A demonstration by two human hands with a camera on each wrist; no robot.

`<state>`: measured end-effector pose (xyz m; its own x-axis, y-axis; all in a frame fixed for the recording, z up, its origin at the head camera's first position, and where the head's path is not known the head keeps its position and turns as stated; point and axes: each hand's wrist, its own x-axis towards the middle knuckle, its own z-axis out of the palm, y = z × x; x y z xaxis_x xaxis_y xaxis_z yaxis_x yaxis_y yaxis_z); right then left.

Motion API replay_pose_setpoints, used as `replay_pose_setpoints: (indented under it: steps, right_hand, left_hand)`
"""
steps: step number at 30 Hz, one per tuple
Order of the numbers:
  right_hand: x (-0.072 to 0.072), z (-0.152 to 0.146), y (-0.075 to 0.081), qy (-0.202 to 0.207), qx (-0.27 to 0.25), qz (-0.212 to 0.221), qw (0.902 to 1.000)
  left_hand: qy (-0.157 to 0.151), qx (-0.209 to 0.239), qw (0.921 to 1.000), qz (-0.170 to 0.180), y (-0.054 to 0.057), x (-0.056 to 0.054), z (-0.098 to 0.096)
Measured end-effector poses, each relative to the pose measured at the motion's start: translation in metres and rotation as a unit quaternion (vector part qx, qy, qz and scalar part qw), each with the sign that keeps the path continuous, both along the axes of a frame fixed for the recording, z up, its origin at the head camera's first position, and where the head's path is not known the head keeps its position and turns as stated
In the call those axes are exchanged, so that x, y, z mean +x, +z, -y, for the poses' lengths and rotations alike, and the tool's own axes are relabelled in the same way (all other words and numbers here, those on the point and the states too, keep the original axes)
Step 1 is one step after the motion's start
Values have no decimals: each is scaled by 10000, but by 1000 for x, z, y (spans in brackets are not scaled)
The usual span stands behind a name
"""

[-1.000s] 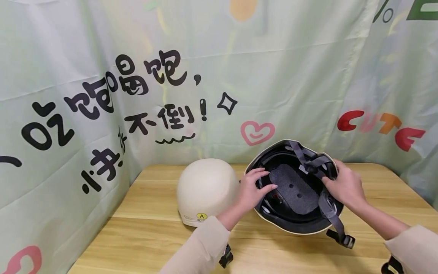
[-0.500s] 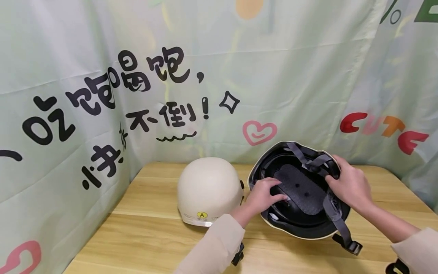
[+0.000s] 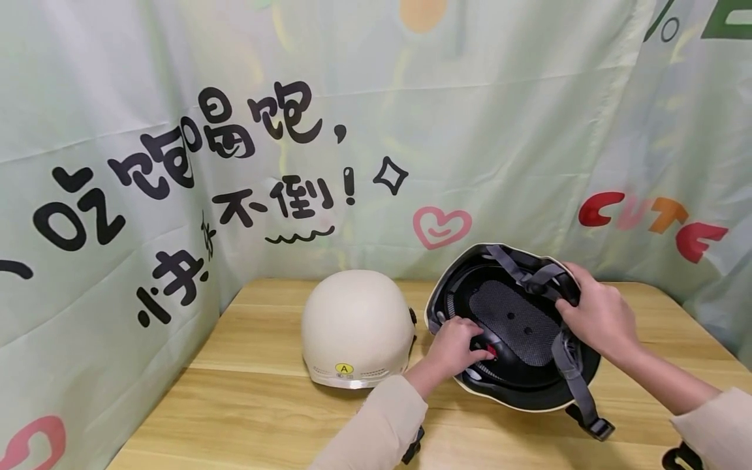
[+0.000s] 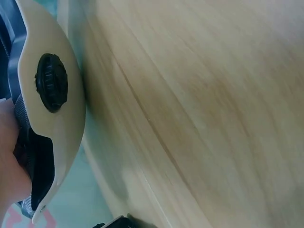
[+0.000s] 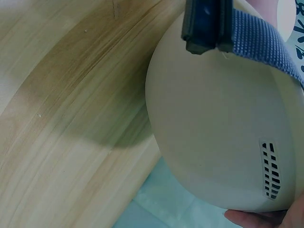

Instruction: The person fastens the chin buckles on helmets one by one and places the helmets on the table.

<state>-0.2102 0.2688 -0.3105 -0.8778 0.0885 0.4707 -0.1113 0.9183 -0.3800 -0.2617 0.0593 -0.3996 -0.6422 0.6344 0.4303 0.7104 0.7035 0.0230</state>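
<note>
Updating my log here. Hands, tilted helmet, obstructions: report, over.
Right hand gripping tilted helmet by its edge. Left hand partly inside, hold unclear. Strap dangling below right hand, possibly in the way. Second helmet alongside, dome up.

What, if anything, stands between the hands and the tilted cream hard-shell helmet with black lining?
Nothing visible: the right hand grips the black-lined helmet, and the left hand reaches inside it. The rounded cream helmet with a yellow sticker sits to the left, not between.
</note>
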Motion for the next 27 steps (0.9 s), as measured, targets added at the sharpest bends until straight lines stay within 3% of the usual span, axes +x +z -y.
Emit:
replay_pose_setpoints:
  steps: [11, 16, 21, 27]
  right_hand:
    - [3, 5, 2, 238, 276, -211, 9991]
    - [5, 6, -1, 259, 303, -323, 9987]
    - [6, 6, -3, 237, 304, -449, 9982]
    - [9, 5, -7, 135, 141, -582, 9981]
  left_hand:
    - [687, -997, 9926, -32, -2, 5, -4]
    - [817, -1274, 9885, -45, -2, 7, -5]
    - [641, -980, 9931, -19, -4, 8, -2]
    - [14, -209, 9995, 219, -2, 7, 4]
